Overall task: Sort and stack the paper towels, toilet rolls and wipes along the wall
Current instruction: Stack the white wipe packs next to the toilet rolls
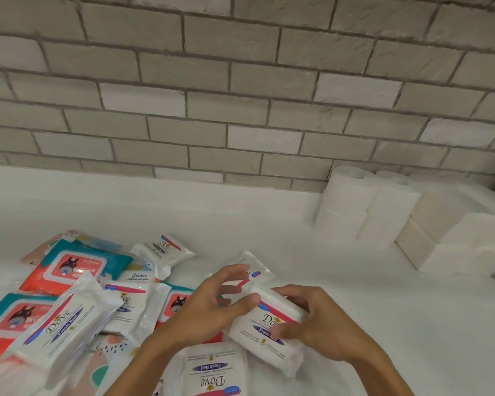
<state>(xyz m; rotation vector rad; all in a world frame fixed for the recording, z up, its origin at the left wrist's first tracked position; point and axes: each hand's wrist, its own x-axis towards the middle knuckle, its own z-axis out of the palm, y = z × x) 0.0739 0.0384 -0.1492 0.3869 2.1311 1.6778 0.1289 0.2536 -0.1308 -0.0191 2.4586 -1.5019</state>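
Note:
My right hand [317, 324] grips a white Dove wipes pack [265, 331], thumb on its label and fingers round its far edge. My left hand [212, 301] touches that pack's near-left corner with its thumb; its fingers are loosely curled above another Dove pack [253, 265]. More wipes packs lie loose at the left: white Dove packs [66, 327] [163, 251] [212, 370] and teal-and-red packs [77, 267]. White toilet rolls [363, 204] stand stacked against the brick wall at the right. Beside them sit stacked white paper towel bundles [455, 238].
Everything lies on a white surface [183, 212] that meets a grey brick wall [240, 95] behind. A patterned pack [109, 352] lies under the Dove packs at the lower left. The bare stretch of wall base runs from the left edge to the toilet rolls.

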